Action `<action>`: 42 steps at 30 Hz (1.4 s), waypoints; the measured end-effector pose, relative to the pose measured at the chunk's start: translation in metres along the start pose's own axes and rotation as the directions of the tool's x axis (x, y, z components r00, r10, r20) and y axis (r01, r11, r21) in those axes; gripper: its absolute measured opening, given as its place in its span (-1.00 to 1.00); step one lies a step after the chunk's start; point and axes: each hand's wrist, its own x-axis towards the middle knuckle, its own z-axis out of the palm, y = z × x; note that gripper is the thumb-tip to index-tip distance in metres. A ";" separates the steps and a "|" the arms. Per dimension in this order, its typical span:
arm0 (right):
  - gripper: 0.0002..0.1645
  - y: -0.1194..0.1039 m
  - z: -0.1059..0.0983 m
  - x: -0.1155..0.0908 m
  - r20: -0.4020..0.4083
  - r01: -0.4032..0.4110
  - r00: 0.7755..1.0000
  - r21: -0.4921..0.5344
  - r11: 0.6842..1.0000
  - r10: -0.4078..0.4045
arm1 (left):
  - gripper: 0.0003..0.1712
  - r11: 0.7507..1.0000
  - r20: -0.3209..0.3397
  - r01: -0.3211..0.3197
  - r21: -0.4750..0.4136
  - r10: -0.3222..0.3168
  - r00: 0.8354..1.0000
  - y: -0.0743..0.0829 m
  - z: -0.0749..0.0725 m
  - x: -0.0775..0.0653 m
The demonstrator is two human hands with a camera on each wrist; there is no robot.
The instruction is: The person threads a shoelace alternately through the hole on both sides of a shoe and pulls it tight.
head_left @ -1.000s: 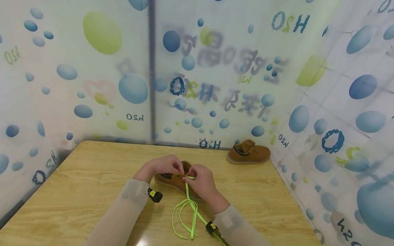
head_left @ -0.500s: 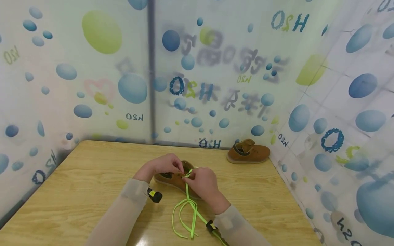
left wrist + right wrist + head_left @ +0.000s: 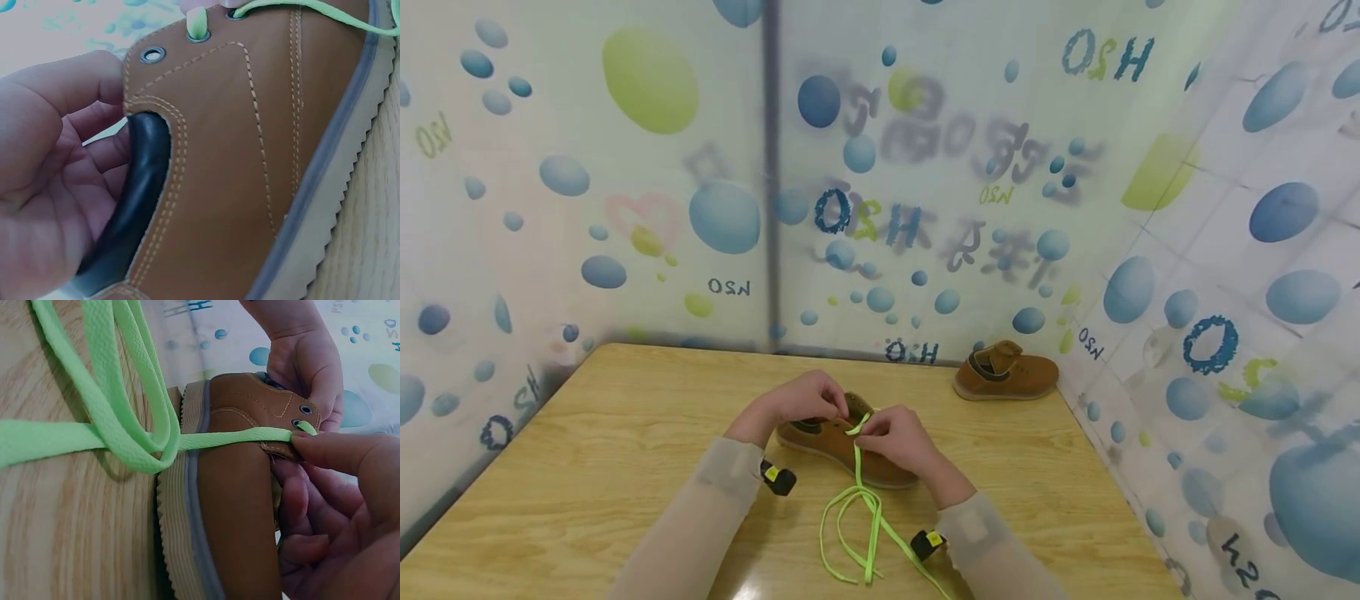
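left fingers (image 3: 100, 76) grip the upper of the near shoe (image 3: 215, 150), well in from the far edge of the desk (image 3: 602, 467); right fingers (image 3: 350, 452) pinch the lace (image 3: 244, 434): best draw it flat.

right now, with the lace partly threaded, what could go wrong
The green lace lies in overlapping loops on the table, so it might snag or knot when pulled. The eyelet nearest the left hand has no lace and might get skipped. The held shoe might slide if that hand eases off.
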 end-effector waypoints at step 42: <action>-0.88 -0.010 -0.002 -0.006 -0.031 -0.055 0.998 -0.018 0.998 0.054 | -0.85 0.991 -0.436 0.063 0.120 -0.005 0.900 -0.002 -0.032 -0.019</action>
